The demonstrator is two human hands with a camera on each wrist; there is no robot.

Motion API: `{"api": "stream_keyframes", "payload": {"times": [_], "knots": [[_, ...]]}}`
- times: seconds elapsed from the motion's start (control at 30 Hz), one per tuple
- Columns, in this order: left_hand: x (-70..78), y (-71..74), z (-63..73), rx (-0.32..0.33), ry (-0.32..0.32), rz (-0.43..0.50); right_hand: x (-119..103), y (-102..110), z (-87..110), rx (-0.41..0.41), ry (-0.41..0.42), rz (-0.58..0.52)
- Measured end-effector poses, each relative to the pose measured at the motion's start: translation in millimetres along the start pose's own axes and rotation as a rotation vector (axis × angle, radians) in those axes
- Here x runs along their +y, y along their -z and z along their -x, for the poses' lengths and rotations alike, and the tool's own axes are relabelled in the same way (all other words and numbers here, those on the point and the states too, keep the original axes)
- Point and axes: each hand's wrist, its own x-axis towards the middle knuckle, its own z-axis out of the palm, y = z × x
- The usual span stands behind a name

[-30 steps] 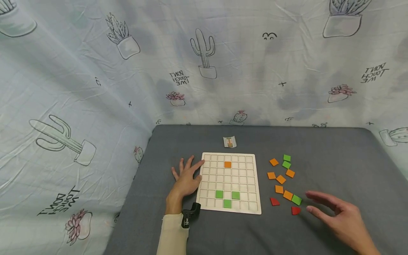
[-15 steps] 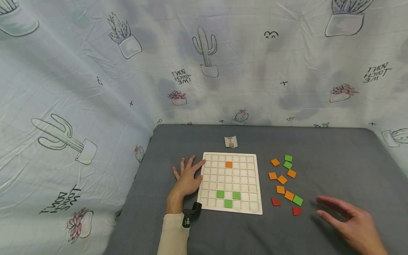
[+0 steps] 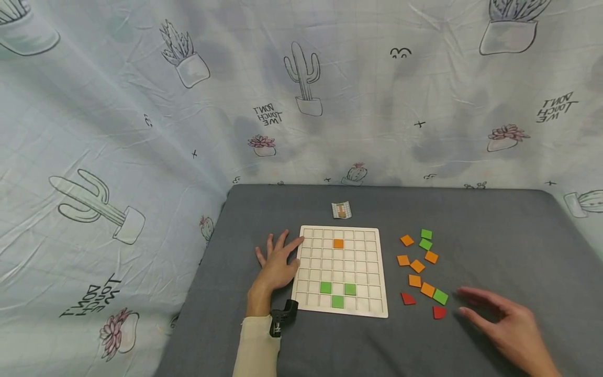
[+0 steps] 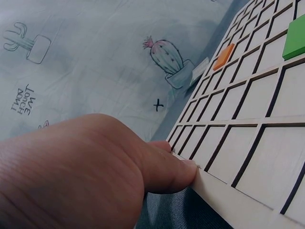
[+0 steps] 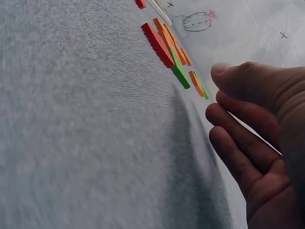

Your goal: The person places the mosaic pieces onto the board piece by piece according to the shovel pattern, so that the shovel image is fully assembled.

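Note:
My left hand [image 3: 275,268] rests at the left edge of a pale wooden grid board [image 3: 314,269], forefinger and thumb touching its rim with the other fingers spread. One orange tile [image 3: 338,243] sits in the board's upper part, and three green tiles [image 3: 337,301] lie in its lower part. My right hand [image 3: 506,322] hovers over the cloth at the right, fingers loosely bent and holding nothing. Just left of its fingertips are a green tile [image 3: 440,297] and a red piece [image 3: 439,312] with a curved edge. In the right wrist view the red piece [image 5: 158,45] stands nearest.
Several loose orange tiles [image 3: 414,281] lie scattered right of the board, with two green tiles [image 3: 426,234] behind them and another red piece [image 3: 408,298] nearer me. A small printed card [image 3: 341,210] lies beyond the board. A cactus-print curtain [image 3: 367,104] hangs behind the grey table [image 3: 494,235].
My right hand drew back to the right from the loose pieces, then came part of the way back left. The left hand and the tiles stayed in place.

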Motion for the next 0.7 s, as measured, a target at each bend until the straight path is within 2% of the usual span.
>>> {"api": "stream_keyframes", "payload": {"times": [0.27, 0.47, 0.7], "knots": [[-1.3, 1.7, 0.8, -0.01, -0.001, 0.003, -4.2, -8.5, -8.0, 0.011, 0.024, 0.002], [-0.5, 2.9, 1.2, -0.012, -0.007, 0.011, -8.3, -14.7, -14.5, -0.022, 0.033, -0.019], [-0.4, 1.0, 0.5, -0.015, -0.007, 0.019, -8.1, -17.6, -14.3, -0.014, 0.039, -0.006]]}}
